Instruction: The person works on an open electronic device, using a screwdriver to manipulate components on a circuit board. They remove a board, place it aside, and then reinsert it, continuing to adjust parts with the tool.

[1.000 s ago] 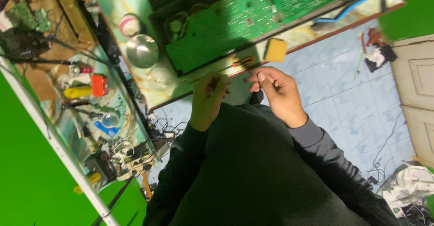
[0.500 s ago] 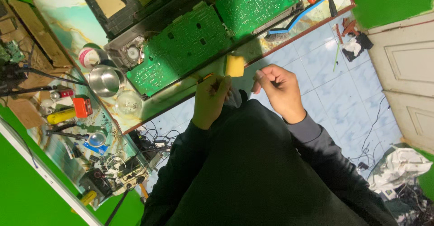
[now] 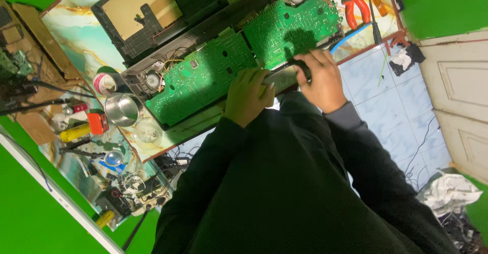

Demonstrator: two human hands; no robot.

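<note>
Resting by green circuit boards: empty steel bowl.

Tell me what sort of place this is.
Most likely a small electronics repair bench. Two green circuit boards lie in an opened black casing on the table, red-handled pliers sit at the far end, and tools and wires clutter the near side.

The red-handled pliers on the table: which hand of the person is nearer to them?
The right hand. It rests on the near edge of the green circuit board, just below the red-handled pliers. The left hand sits farther along that edge, toward the steel cup.
</note>
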